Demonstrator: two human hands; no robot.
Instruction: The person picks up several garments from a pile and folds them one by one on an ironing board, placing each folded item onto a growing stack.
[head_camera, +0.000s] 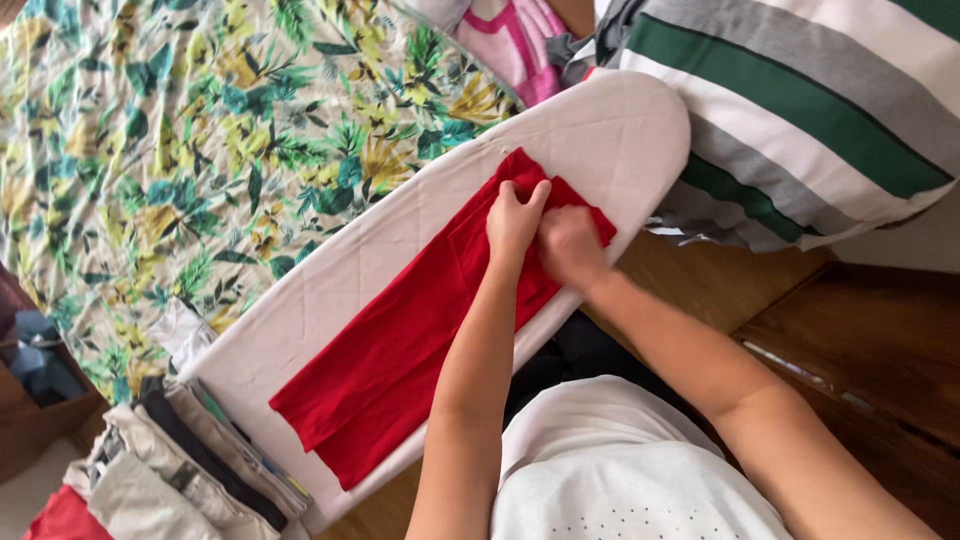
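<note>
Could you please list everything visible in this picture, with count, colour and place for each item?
red garment: one, red, lying lengthwise on the ironing board
ironing board: one, pale grey-white cover, running diagonally across the middle
floral sheet: one, green, yellow and white, spread at upper left
striped bedding: one, white, grey and green, at upper right
pink cloth: one, pink, at the top edge
folded clothes: a stack, beige, grey and dark, at the board's lower left end
wooden floor: brown, at right
white shirt: one, white, worn by the person, bottom centre
left hand: one, pressing on the red garment near the board's rounded end
right hand: one, gripping the garment beside the left hand
</note>
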